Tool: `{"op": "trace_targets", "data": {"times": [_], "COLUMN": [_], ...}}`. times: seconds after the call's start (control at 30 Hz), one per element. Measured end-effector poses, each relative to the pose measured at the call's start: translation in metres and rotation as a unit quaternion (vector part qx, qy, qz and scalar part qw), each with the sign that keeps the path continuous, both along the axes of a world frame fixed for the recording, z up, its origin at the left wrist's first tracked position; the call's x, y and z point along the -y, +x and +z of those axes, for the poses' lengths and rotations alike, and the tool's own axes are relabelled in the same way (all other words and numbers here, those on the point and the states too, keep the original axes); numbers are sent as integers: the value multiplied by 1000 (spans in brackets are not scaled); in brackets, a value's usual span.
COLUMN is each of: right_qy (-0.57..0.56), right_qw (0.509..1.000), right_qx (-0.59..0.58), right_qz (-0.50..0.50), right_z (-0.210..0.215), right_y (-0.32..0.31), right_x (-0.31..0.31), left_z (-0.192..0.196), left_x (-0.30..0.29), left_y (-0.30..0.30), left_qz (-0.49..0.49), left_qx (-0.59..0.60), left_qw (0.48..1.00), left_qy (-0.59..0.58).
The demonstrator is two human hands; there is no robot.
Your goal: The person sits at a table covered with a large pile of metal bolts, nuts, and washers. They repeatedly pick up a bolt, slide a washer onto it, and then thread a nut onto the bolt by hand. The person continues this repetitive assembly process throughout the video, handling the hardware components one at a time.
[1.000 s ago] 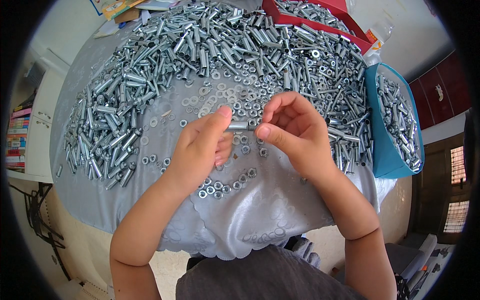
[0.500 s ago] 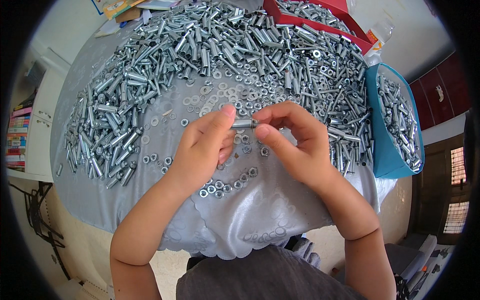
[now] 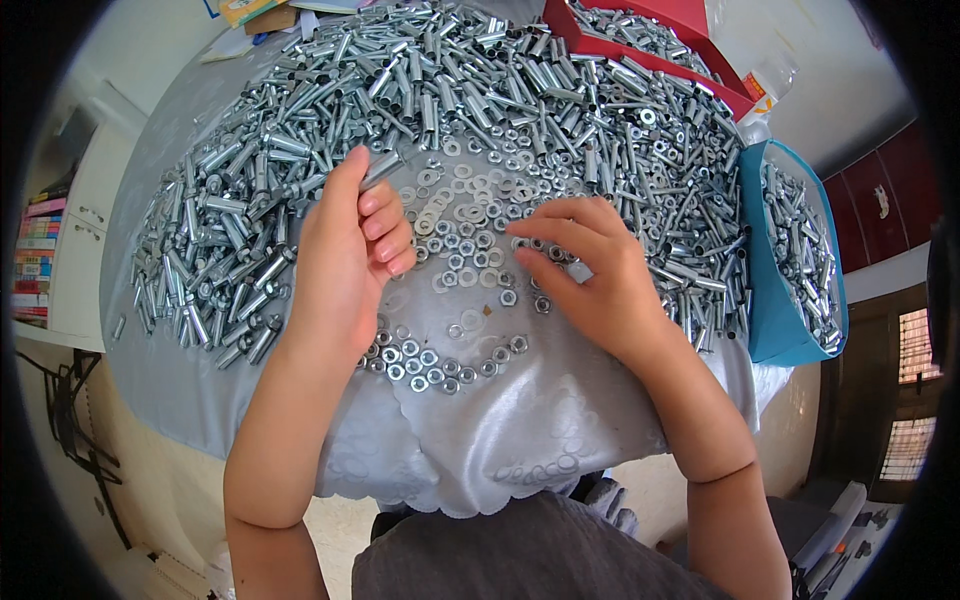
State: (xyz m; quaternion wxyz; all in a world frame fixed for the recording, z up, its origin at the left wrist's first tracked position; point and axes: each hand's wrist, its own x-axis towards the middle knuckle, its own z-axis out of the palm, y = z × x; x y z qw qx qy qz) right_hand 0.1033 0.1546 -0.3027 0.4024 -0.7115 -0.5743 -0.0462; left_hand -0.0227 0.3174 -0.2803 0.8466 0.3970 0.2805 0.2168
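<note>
My feed is bright and mostly sharp: sheen on the tablecloth (image 3: 480, 435) at lower centre, glints across the metal parts (image 3: 430, 112), edges bowing into black corners.

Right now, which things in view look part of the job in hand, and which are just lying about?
Likely part of the job:
metal sleeve, in the left hand
hex nuts and flat washers, near the right hand
heaped metal fasteners
red box, blue container, both holding metal parts

Seemingly just lying about:
clear plastic bottle
white papers
shelved books
</note>
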Motion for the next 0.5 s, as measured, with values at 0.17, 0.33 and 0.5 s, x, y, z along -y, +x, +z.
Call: {"op": "trace_targets", "data": {"times": [0.17,0.33,0.5], "right_qy": [-24,-85,-124], "right_qw": [997,983,971], "right_qx": [10,30,87], "right_qz": [71,158,185], "right_z": [4,0,-2], "right_y": [-14,-29,-41], "right_x": [-4,-7,-10], "left_z": [-2,-8,-3], "left_x": [-8,-16,-13], "left_y": [-3,-4,-4], "left_qz": [-24,-52,-51], "left_qx": [38,74,80], "left_qw": [994,983,983], "left_qy": [-101,-160,-157]}}
